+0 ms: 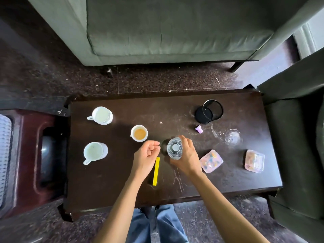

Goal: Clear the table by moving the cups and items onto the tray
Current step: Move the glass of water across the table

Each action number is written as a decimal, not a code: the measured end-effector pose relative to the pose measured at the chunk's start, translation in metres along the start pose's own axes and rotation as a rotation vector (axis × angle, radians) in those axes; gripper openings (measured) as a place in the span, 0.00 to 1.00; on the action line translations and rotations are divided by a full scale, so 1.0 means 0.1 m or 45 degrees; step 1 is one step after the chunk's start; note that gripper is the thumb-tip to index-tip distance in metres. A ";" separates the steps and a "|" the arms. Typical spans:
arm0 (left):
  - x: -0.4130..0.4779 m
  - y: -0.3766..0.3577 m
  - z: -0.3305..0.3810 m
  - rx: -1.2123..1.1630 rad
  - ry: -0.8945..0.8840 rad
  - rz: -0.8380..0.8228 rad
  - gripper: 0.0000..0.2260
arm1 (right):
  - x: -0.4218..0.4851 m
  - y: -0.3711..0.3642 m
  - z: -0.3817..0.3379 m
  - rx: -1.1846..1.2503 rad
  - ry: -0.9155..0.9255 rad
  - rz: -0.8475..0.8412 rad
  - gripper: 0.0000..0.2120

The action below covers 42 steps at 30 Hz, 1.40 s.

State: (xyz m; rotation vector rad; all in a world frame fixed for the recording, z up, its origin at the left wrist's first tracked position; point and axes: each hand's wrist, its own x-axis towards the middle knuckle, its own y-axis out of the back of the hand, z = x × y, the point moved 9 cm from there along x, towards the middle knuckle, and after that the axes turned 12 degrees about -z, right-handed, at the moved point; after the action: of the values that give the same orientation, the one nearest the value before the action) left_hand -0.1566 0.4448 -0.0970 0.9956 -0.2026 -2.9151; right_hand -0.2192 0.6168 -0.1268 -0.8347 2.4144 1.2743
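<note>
My right hand [186,155] wraps around a clear plastic bottle [174,149] with a white cap, standing upright in the middle of the dark table [108,186]. My left hand [146,155] hovers just left of it, fingers loosely curled, holding nothing. A small white cup of brown tea [139,133] stands beyond my left hand. Two white mugs sit at the left: one far [101,115], one near [94,152]. A yellow stick [156,171] lies between my wrists. At the far left, a dark red tray [26,155] rests beside the table.
A black mesh pen holder [209,111] lies tipped at the back right, with a small purple cap [199,128] near it. A clear glass dish [232,136] and two pinkish plastic boxes [211,161] [254,161] sit at the right. Grey sofas stand beyond and right.
</note>
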 end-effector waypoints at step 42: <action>0.36 0.52 0.31 -0.236 -0.066 0.246 0.06 | 1.28 0.54 -1.15 -0.331 0.198 0.057 0.58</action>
State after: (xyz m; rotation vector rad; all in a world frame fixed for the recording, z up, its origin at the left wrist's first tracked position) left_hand -0.2038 0.3932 -0.0875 0.8236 -0.0270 -2.7269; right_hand -0.3513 0.5003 -0.0894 -0.9873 2.4291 1.6223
